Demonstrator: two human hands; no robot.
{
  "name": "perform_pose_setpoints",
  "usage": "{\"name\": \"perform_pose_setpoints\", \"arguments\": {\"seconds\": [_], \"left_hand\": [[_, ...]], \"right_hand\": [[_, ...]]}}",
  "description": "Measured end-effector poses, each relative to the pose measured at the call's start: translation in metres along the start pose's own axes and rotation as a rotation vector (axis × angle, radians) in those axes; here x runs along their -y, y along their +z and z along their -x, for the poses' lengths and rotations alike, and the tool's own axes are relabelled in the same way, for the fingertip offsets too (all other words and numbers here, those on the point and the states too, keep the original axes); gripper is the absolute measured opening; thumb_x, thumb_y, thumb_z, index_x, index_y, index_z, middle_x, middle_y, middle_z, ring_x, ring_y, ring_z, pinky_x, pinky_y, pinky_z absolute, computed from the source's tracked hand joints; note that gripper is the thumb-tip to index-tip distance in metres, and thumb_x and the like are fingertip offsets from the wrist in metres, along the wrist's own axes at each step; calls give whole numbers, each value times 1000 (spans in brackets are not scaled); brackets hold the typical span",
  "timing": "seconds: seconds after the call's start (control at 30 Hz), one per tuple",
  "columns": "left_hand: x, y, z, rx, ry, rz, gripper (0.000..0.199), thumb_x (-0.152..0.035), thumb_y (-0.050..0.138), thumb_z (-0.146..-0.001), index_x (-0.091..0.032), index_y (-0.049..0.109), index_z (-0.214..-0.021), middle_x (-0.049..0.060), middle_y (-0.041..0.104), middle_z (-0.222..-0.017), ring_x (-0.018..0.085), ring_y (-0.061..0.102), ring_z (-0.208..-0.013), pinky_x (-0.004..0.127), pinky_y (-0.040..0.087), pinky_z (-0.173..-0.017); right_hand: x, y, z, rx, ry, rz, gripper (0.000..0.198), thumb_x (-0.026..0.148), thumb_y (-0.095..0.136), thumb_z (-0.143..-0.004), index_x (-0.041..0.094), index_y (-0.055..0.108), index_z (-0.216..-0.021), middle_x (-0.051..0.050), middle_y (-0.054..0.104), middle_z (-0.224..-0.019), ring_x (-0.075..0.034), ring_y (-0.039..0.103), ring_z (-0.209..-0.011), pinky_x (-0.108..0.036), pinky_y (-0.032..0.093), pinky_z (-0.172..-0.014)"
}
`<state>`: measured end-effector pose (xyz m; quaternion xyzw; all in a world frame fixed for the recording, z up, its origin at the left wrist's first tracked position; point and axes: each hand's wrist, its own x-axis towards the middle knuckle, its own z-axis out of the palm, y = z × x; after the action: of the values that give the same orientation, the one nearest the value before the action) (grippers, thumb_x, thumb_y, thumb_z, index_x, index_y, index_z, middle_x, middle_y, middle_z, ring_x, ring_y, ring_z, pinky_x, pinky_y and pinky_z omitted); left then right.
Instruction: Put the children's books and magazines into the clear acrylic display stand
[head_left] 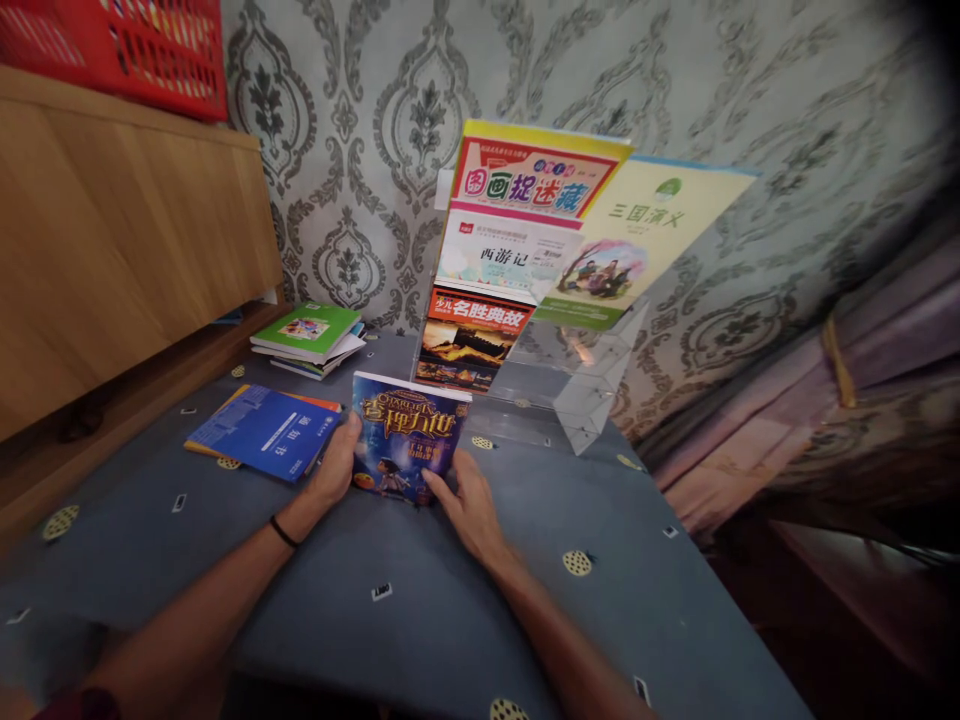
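Note:
Between my two hands is a dark blue book (401,440) with gold lettering and a cartoon figure on its cover. It is held upright, tipped a little back, in front of the display rack. My left hand (337,462) is closed on its left edge, with the fingers mostly hidden behind it. My right hand (471,508) grips the lower right corner, thumb on the cover. Just beyond stands a clear acrylic rack (592,400) with tiers of books: a picture book (525,180), a white book (502,255), a red-and-black book (469,340) and a pale yellow-green book (637,240).
Left of the hands lies a blue booklet (274,432) over an orange one. Behind it is a stack of books topped by a green one (311,330). A wooden cabinet (135,230) carries a red basket (120,50). Pinkish curtains (795,410) hang at right.

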<state>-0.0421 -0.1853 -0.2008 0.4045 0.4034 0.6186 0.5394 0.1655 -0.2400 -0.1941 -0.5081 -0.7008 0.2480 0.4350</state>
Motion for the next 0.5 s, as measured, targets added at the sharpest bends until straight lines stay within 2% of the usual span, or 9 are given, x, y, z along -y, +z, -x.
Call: {"name": "perform_pose_setpoints", "arguments": {"seconds": [0.07, 0.17, 0.3, 0.5], "left_hand": [[0, 0, 0, 4, 27, -33, 63, -78, 68, -72, -18, 76, -92, 9, 80, -85, 28, 75, -93, 33, 60, -75], [-3, 0, 1, 38, 38, -52, 63, -78, 67, -73, -18, 76, -89, 8, 79, -80, 27, 75, -87, 32, 59, -72], [-14, 1, 4, 89, 47, -62, 60, -76, 72, -71, -17, 74, -83, 6, 76, -74, 24, 73, -76, 30, 57, -66], [-49, 15, 3, 47, 225, 25, 51, -67, 81, -68, -18, 71, -77, 0, 72, -72, 16, 65, -70, 24, 51, -64]], "right_hand": [[13, -1, -5, -39, 3, -99, 31, 50, 54, -97, 23, 63, -109, -9, 70, -109, -27, 63, -103, -40, 50, -92], [38, -4, -17, -103, -18, -275, 31, 49, 49, -99, 23, 60, -113, -6, 69, -104, -23, 62, -97, -35, 51, -88], [64, -7, -30, -234, -59, -347, 29, 48, 45, -100, 22, 60, -103, -4, 65, -95, -20, 59, -89, -31, 50, -83], [68, -4, -35, -290, -44, -396, 34, 54, 45, -99, 23, 57, -92, -1, 58, -82, -19, 54, -81, -29, 48, -75]]}}
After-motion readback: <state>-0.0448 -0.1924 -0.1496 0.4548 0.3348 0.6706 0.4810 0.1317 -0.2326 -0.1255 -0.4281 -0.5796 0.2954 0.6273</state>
